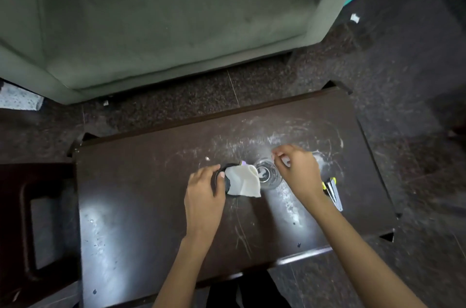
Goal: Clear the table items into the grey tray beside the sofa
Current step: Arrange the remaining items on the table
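A black round dish [228, 183] sits mid-table with a crumpled white tissue [244, 180] lying across it. My left hand [205, 194] grips the dish's left rim, fingers curled over the edge and thumb by the tissue. Just right of it stands a clear drinking glass [267, 176]. My right hand [297, 169] is at the glass's far right rim, its fingertips pinched together there. A metal tool with yellow grips [332, 190] lies on the table to the right of my right forearm. No grey tray is in view.
The dark brown table [151, 194] is scratched and smeared with white powder near the glass. A grey-green sofa [164, 18] stands beyond it across a strip of dark floor. A dark stool [30, 219] adjoins the table's left side.
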The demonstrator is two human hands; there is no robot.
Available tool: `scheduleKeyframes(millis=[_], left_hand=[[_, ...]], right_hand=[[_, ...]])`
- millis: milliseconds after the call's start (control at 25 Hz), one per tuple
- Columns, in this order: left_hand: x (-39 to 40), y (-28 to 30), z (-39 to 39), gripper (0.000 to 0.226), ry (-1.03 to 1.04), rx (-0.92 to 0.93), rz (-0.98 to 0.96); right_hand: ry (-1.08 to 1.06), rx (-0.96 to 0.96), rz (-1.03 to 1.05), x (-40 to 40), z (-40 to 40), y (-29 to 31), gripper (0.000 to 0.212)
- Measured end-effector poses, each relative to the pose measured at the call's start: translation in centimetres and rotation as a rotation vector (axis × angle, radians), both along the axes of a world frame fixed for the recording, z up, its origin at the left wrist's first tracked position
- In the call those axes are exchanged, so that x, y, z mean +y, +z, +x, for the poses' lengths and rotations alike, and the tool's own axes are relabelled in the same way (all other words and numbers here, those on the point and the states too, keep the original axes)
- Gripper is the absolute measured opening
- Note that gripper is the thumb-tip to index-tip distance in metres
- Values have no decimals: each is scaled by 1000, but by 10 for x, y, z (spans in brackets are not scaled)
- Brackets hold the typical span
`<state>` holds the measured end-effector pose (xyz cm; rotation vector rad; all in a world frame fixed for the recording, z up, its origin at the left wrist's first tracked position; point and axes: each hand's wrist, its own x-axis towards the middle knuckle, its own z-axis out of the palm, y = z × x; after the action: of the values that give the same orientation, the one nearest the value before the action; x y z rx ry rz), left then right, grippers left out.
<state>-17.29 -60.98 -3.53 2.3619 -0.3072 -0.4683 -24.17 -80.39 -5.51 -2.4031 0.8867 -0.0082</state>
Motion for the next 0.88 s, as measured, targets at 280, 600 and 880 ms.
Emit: scheduleKeyframes(millis=[280,600,880], left_hand=[[-20,-17,27,27,5,72,77],[-24,-25,35,25,0,108,78],[-19,-26,39,25,11,116,66]], right_hand=[[202,508,115,-21,85,-53,23],[424,1054,-57,10,131,-100,56],[259,959,61,15,132,-110,39]])
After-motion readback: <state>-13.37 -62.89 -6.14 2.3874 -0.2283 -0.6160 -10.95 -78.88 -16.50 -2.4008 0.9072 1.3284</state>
